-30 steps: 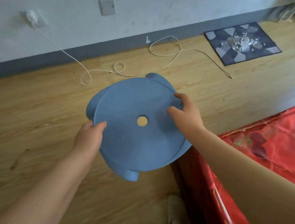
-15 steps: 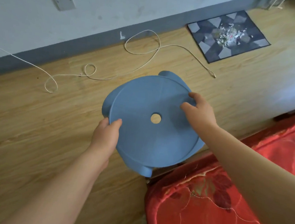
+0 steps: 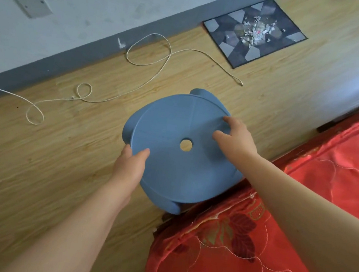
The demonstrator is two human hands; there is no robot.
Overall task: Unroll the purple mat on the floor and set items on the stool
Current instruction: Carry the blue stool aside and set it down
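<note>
Blue plastic stool (image 3: 171, 157) — round seat with a small centre hole and faint radial ribs — sits by the red quilt's (image 3: 262, 246) edge, over the wood floor (image 3: 35, 175). Left hand (image 3: 129, 167) and right hand (image 3: 235, 139) each grasp its rim.

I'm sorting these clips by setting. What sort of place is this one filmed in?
Most likely a bedroom in a home. A red embroidered bedcover lies at the right, the floor is wood-look plank, and a small patterned mat sits by the wall. Both hands hold a blue plastic stool.
</note>
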